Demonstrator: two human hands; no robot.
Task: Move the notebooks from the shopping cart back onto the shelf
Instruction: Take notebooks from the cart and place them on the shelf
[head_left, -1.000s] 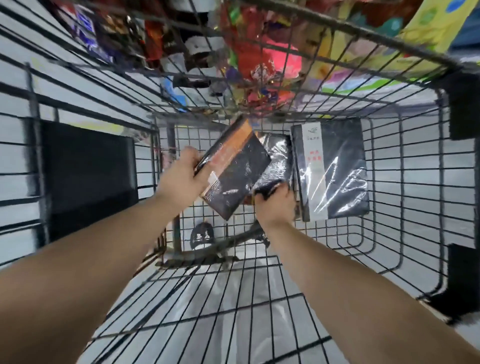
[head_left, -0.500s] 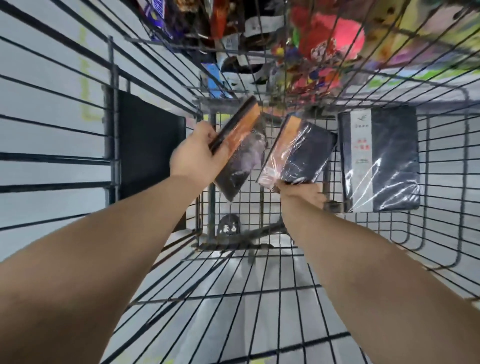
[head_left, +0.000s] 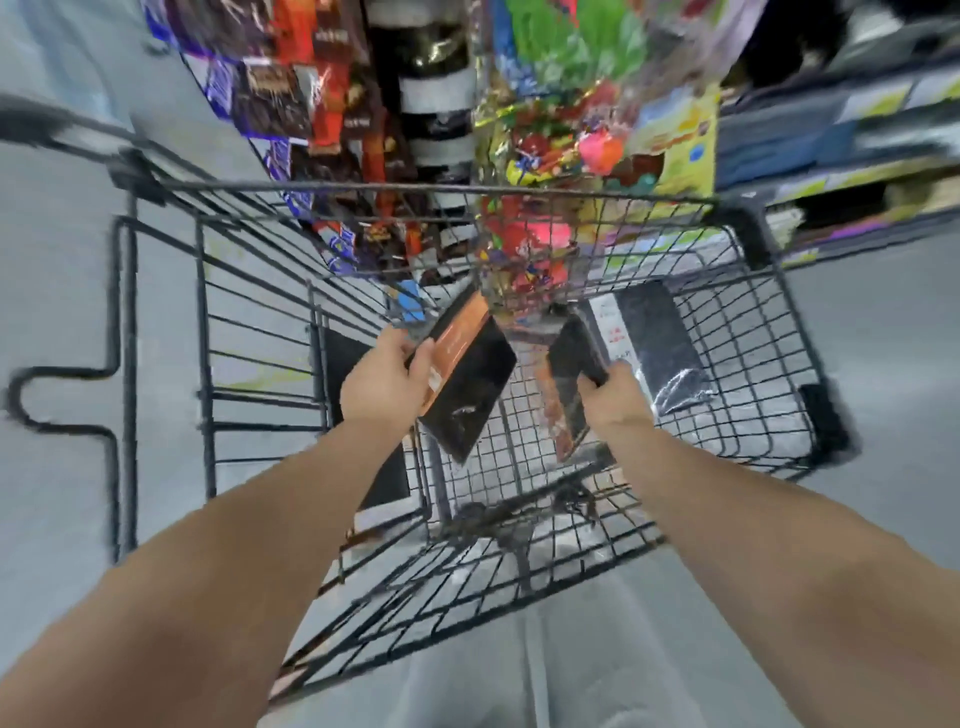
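Observation:
My left hand grips a black notebook with an orange band, wrapped in clear film, held tilted above the cart floor. My right hand grips a second black and orange notebook, turned nearly edge-on to me. A larger dark notebook with a white label strip lies flat on the floor of the black wire shopping cart, at the far right, just beyond my right hand.
Beyond the cart's far rim stand store shelves: snack packs at the left, colourful toy packs in the middle, a shelf with blue and yellow edges at the right. Grey floor lies on both sides. A black panel lines the cart's left wall.
Both hands have lifted their notebooks higher off the cart floor and apart. My view has pulled back and up, so the whole cart and the shelves now show.

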